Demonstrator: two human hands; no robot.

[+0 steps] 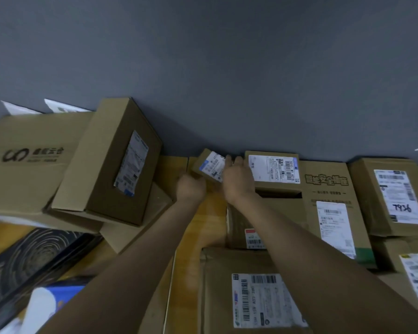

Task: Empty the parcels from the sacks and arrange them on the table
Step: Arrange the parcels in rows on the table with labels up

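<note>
One small cardboard parcel (209,168) with a white label is held tilted at the far centre, close to the grey wall (227,80). At least nine other cardboard boxes lie packed around it, plus one black box with a swirl pattern (34,261) at the near left. Both bare arms stretch straight forward. The left hand (191,186) curls on the parcel's near-left corner, and the right hand (238,180) clasps its right edge, just beside a labelled box (273,168).
</note>
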